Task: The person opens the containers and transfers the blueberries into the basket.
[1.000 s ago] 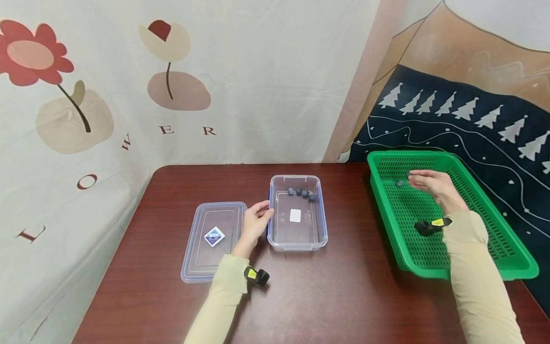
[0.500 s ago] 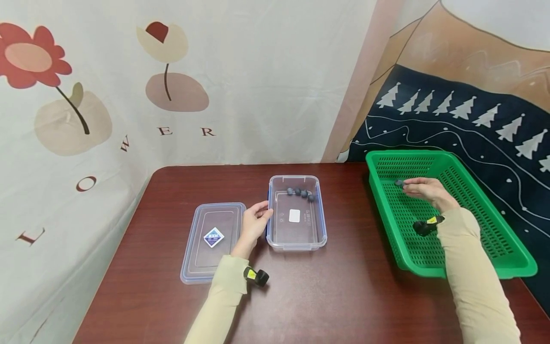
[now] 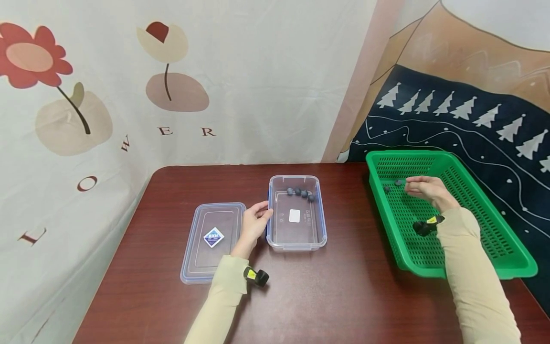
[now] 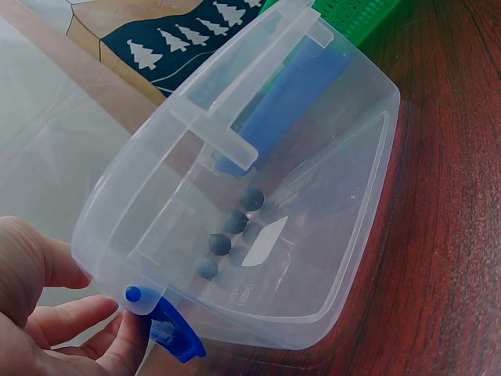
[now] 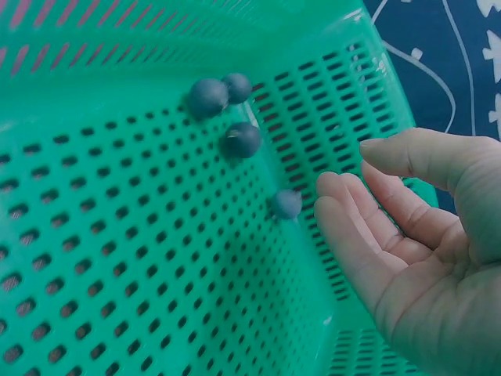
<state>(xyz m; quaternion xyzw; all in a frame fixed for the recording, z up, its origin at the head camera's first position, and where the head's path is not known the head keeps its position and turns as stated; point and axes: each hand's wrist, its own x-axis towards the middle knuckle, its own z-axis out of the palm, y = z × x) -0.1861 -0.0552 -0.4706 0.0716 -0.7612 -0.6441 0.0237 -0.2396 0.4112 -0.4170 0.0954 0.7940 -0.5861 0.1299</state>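
Note:
My left hand (image 3: 254, 223) holds the left side of a clear plastic box (image 3: 296, 243), its thumb and fingers around the rim by a blue latch (image 4: 174, 333). Several blueberries (image 4: 236, 222) sit in a row toward the box's far end. Over the green basket (image 3: 388, 239), my right hand (image 3: 431, 191) has nothing between its thumb and fingers. Several more blueberries (image 5: 242, 139) lie along the corner where the basket's floor meets its wall. The nearest blueberry (image 5: 287, 204) is just beside the right fingertips.
A clear lid (image 3: 199, 258) with a blue and white sticker lies flat left of the box, partly behind the left hand. The brown table (image 3: 335, 296) spans the gap between box and basket. Printed cloths (image 3: 275, 95) hang behind the table.
The right hand has come down and slightly left inside the basket. The dark berry at its fingertips has left them, and another berry now shows near the basket's left wall. The left hand stays put.

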